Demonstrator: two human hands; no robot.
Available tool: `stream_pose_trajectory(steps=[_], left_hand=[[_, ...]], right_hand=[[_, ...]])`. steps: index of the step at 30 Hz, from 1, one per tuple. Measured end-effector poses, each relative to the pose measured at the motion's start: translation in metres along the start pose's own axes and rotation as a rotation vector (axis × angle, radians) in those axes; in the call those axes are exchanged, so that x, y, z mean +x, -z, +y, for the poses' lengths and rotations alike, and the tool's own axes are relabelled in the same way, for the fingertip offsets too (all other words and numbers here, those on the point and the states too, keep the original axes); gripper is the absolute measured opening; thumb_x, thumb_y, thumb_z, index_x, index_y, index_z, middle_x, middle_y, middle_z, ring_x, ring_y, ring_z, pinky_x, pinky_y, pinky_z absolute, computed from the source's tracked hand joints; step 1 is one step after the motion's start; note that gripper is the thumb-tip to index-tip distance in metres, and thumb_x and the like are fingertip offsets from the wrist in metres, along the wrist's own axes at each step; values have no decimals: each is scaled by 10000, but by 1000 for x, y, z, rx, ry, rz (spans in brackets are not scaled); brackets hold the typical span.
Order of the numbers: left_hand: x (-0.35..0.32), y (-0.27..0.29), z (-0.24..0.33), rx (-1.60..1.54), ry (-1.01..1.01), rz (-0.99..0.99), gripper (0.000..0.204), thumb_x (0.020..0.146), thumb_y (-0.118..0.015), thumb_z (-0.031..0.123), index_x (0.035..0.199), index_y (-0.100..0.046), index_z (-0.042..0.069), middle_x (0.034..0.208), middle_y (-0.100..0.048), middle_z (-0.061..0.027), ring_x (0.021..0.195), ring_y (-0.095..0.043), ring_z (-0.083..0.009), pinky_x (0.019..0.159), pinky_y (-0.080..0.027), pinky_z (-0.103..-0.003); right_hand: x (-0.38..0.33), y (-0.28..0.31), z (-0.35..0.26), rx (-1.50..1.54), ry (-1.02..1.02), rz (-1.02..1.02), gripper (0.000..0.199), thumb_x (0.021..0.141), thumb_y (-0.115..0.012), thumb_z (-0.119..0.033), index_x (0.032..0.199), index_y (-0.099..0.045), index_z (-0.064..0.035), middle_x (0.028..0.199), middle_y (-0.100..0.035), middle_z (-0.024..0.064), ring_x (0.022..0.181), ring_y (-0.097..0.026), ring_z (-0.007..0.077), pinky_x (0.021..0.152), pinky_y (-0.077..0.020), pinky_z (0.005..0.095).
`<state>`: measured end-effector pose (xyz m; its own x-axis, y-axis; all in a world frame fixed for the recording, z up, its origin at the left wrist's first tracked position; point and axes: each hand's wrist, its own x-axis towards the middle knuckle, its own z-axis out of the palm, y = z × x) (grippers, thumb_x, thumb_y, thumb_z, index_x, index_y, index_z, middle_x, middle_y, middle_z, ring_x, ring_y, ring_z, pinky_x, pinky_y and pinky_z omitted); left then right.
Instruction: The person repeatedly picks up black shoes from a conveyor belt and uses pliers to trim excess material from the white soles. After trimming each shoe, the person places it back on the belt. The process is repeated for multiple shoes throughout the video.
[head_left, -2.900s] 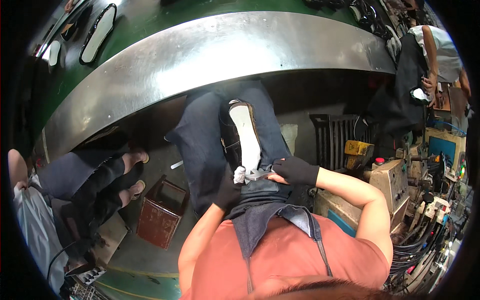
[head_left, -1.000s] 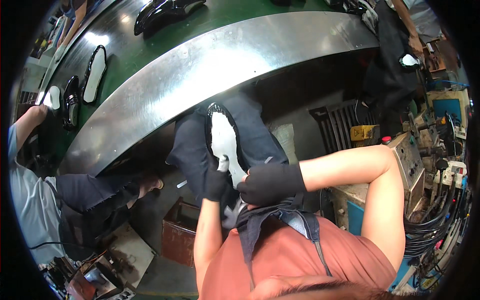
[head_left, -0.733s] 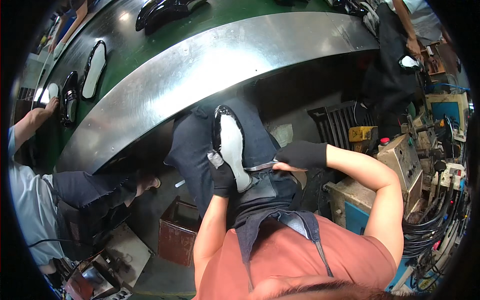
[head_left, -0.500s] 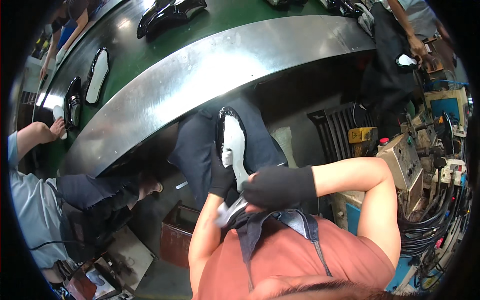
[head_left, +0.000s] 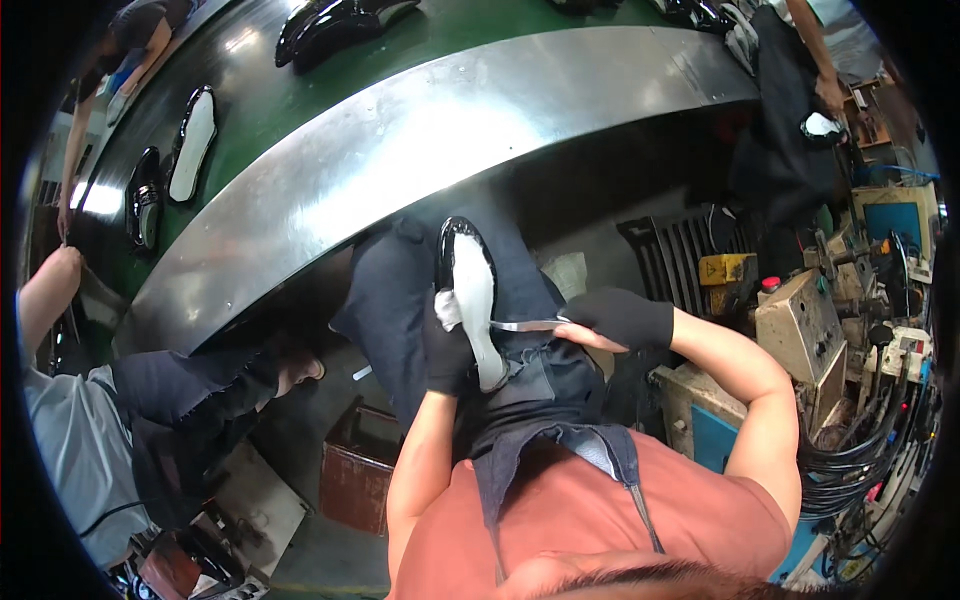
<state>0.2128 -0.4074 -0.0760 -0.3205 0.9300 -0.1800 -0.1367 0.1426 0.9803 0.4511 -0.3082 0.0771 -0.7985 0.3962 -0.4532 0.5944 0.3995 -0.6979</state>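
A black glossy shoe [head_left: 468,290] lies sole-up on my lap, its pale insole facing me. My left hand [head_left: 445,345], in a black glove, grips the shoe from its left side near the heel. A thin metal blade tool [head_left: 525,325] sits in my right hand [head_left: 615,318], also black-gloved, with its tip touching the right edge of the sole. A dark denim apron [head_left: 560,400] covers my legs under the shoe.
A curved steel bench edge [head_left: 430,130] and green conveyor [head_left: 270,90] with more shoes and soles [head_left: 190,140] run ahead. A seated person [head_left: 90,430] is at left, another person [head_left: 790,110] at upper right. A rust-brown box [head_left: 355,465] stands on the floor; machines crowd the right.
My right hand has swung out to the right of the shoe, and the blade now shows against the sole's edge. The view has shifted slightly.
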Motion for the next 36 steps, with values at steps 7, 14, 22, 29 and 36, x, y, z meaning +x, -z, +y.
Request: stream_pose_trajectory(steps=[7,14,22,29,36], left_hand=[[13,4,-16,340,-59,-121,717,747,-784,247,1312,-435,-24,1131,-586,-152,1034,-582,-257,925,-462,-384],[-8,5,38,84,-28,-120,796,751,-783,127,1405,-342,17,1336,-481,-145,1245,-477,-257,1034,-396,-380],[70,0,52,-608,67,0,465,915,-641,250,1292,-502,16,1177,-608,-68,1003,-605,-164,812,-520,-338],[239,-56,201,-158,-501,-110,406,989,-556,230,1325,-512,6,1165,-623,-86,1047,-585,-135,892,-452,-272],[288,-24,171,975,-734,-372,401,809,-715,214,1168,-628,56,1149,-654,-168,1084,-615,-325,941,-477,-389]], right_hand=[[50,7,-41,84,308,162,340,981,-487,-322,893,-608,-17,795,-616,197,759,-595,395,683,-464,441],[15,-57,-9,733,-299,202,463,1016,-423,-424,856,-588,-22,652,-587,85,572,-583,155,594,-468,317],[30,-158,30,984,-387,541,526,1041,-323,-432,801,-565,-31,616,-608,67,611,-651,172,600,-492,314],[30,-152,60,1028,-398,413,540,1039,-319,-440,873,-610,-16,673,-655,85,629,-655,167,619,-502,316],[26,-115,30,1032,-238,435,505,1041,-320,-426,903,-572,-10,719,-594,63,620,-632,153,598,-509,296]])
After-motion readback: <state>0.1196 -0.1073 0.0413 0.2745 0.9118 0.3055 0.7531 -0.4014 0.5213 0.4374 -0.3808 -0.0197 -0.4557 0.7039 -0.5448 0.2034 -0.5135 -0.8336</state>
